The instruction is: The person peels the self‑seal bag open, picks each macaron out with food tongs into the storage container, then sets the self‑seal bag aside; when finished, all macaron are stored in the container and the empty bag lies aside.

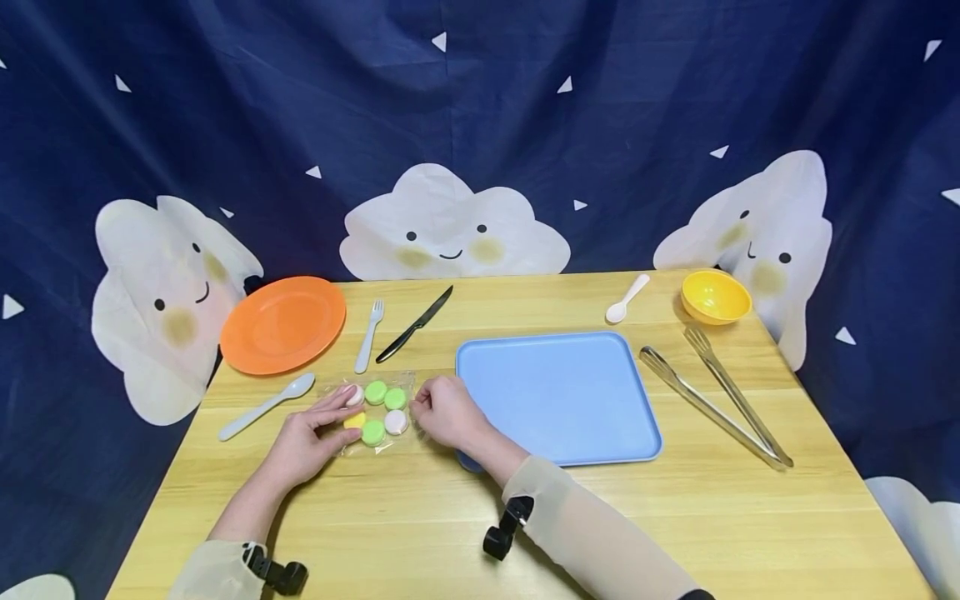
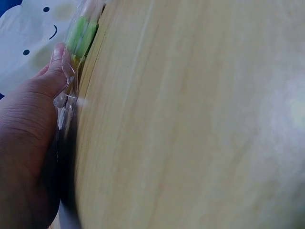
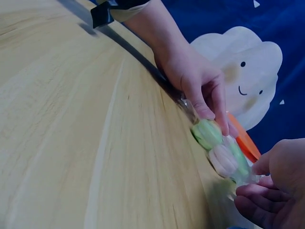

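Note:
A clear plastic bag of macarons (image 1: 395, 400), with green, pale pink and yellow ones in it, lies in front of me, left of the blue tray. My left hand (image 1: 303, 443) holds it at the left side, thumb near the yellow and lower green macarons and fingers over the top. In the left wrist view, the thumb lies against the bag (image 2: 82, 40). At the bag's right edge my right hand (image 1: 450, 412) pinches the film between thumb and curled fingers. The right wrist view shows the left hand (image 3: 195, 78) and right hand (image 3: 279, 186) at opposite ends of it.
The blue tray (image 1: 558, 400) lies partly under my right wrist. Metal tongs (image 1: 720, 412) and a yellow bowl (image 1: 716, 297) are at right, a small pink spoon (image 1: 626, 300) behind the tray. An orange plate (image 1: 283, 325), grey spoon (image 1: 266, 407), fork (image 1: 369, 336) and black knife (image 1: 415, 325) lie left.

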`<state>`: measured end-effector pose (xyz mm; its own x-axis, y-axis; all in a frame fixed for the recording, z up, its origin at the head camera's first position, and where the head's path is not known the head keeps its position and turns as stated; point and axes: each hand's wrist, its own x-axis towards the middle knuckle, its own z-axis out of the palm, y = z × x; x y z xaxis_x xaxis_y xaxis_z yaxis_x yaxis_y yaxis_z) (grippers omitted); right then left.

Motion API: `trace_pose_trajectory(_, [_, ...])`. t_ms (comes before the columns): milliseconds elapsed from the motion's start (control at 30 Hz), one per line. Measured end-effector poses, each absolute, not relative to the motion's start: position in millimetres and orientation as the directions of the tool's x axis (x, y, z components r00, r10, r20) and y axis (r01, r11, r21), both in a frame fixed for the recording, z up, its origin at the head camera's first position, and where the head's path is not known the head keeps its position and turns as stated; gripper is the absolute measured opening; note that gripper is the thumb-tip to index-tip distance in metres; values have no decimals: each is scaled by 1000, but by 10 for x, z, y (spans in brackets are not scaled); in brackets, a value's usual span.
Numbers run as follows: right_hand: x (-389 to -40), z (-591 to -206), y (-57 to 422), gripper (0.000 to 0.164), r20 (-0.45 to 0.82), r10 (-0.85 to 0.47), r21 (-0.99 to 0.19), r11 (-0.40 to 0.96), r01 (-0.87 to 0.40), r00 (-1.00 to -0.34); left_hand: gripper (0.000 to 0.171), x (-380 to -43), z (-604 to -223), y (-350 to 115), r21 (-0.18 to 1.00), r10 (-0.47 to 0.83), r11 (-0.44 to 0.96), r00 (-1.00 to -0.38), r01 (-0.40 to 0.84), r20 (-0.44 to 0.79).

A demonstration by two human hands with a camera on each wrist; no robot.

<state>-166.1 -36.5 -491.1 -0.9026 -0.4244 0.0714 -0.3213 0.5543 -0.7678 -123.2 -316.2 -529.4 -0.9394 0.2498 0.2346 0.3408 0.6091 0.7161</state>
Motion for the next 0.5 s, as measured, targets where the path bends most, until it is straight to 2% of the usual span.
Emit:
trace_pose_trajectory(200, [-1726, -4917, -452, 13, 70, -428, -770, 550, -322, -901, 37, -1231, -5298, -3164, 713, 254, 613, -940, 339, 228])
trace_pose_trajectory(500, [-1818, -4959, -483, 17, 80, -430, -733, 586, -346, -899, 38, -1235, -5315, -3173, 715, 251, 610, -939, 342, 234])
